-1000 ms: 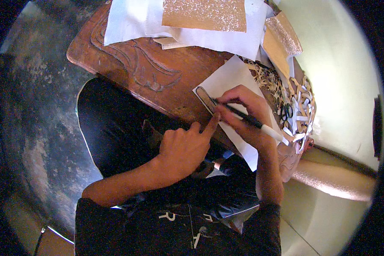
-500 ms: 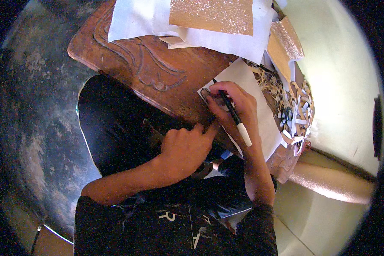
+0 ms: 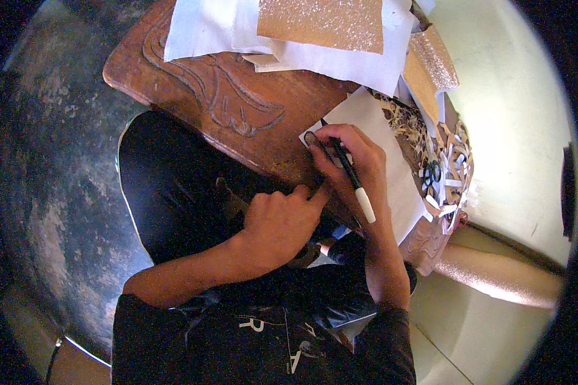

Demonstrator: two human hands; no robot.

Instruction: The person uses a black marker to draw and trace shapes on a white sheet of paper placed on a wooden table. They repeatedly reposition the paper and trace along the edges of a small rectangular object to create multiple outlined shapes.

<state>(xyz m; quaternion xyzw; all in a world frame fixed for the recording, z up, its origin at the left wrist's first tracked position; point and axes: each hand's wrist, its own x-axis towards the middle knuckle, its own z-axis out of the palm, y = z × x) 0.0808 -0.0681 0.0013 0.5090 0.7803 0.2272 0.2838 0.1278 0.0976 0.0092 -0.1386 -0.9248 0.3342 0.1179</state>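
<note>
My right hand (image 3: 356, 154) is closed round a black marker pen (image 3: 348, 168) with a white end. Its dark tip lies by the far left corner of a white sheet of paper (image 3: 382, 144), where a dark rounded outline shows, partly covered by my fingers. My left hand (image 3: 279, 221) is at the sheet's near left edge, beside my right wrist. Its fingers are curled, with the index finger reaching toward the sheet. Whatever it may grip there is hidden.
The carved wooden table (image 3: 173, 80) bears white sheets and a glittery gold sheet (image 3: 321, 25) at the back. Paper scraps (image 3: 456, 167) and dark-handled scissors (image 3: 432, 172) lie along its right side. A glittery gold roll (image 3: 504, 274) stands off the near right corner.
The right hand and the pen have shifted very slightly on the sheet. The left hand stays in nearly the same place.
</note>
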